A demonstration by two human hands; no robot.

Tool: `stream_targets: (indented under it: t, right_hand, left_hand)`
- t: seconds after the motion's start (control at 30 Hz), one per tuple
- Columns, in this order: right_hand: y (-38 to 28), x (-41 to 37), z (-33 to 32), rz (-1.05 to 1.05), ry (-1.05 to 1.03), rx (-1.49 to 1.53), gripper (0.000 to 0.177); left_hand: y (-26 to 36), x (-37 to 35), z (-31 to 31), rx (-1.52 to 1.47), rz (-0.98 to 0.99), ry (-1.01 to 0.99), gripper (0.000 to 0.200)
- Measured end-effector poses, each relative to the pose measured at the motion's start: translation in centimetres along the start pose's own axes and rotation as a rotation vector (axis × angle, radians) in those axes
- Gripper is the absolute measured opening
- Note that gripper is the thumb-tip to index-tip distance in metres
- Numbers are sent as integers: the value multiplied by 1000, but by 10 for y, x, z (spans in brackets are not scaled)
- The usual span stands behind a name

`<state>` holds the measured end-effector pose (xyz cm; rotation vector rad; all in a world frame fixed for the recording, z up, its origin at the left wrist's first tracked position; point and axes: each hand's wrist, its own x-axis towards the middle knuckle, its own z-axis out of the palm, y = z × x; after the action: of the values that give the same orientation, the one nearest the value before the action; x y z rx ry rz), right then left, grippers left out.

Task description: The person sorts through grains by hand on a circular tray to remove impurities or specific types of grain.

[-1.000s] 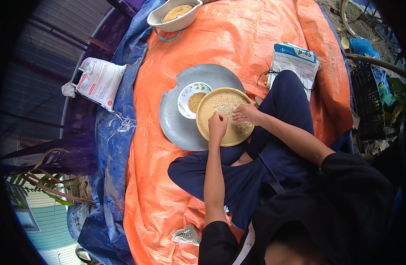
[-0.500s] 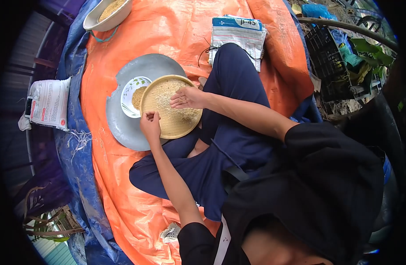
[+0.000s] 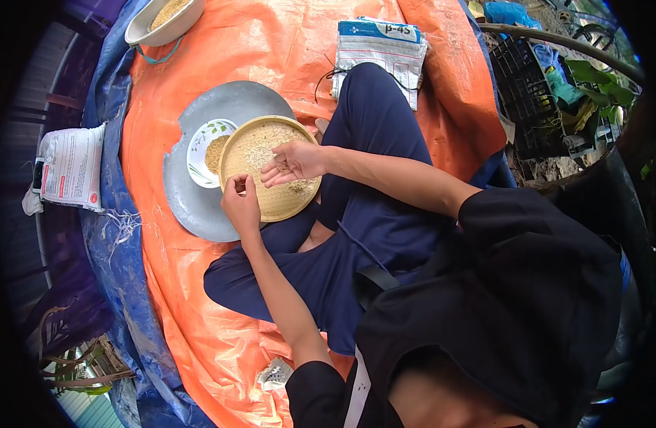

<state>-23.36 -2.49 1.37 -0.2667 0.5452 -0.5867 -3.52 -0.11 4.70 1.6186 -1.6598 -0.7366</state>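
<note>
My right hand [image 3: 296,162] is palm up over a round woven tray [image 3: 285,208], its fingers stretched and slightly cupped. A few brown grains [image 3: 283,166] lie on its palm. At the tray's near-left rim is my left hand [image 3: 241,203], with thumb and fingertips brought together; whatever is between them is too small to make out. Pale husk-like flakes and grain [image 3: 255,153] are spread across the tray. Beside it, partly covered by the rim, a white leaf-patterned bowl [image 3: 198,158] holds golden-brown grain [image 3: 214,153]. Both sit over a grey round sheet [image 3: 182,203].
An orange tarp [image 3: 192,285] lies under everything, edged by a blue tarp [image 3: 114,285]. A white basin [image 3: 146,30] of grain stands at upper left. Folded sacks [image 3: 381,53] lie beyond my knee; another white sack [image 3: 71,167] is at far left. A black crate [image 3: 520,100] stands at upper right.
My right palm has turned up and opened more, showing the grains on it. My left hand's fingers have shifted slightly at the rim. The whole view has moved a little.
</note>
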Motion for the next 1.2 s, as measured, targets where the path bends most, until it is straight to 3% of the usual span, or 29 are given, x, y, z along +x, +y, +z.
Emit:
stream_targets:
  t: [0.37, 0.7, 0.9, 1.2]
  right_hand:
    - [-8, 6, -7, -252, 156, 138, 48]
    - [2, 16, -26, -233, 348, 41, 40]
    - [4, 19, -30, -231, 363, 33, 42]
    - [7, 24, -34, -204, 403, 16, 41]
  left_hand:
    - [-45, 5, 24, 284, 31, -59, 13]
    - [-45, 18, 50, 513, 220, -27, 13]
    - [-43, 17, 55, 714, 353, -46, 9]
    - [-44, 16, 62, 885, 369, -58, 9]
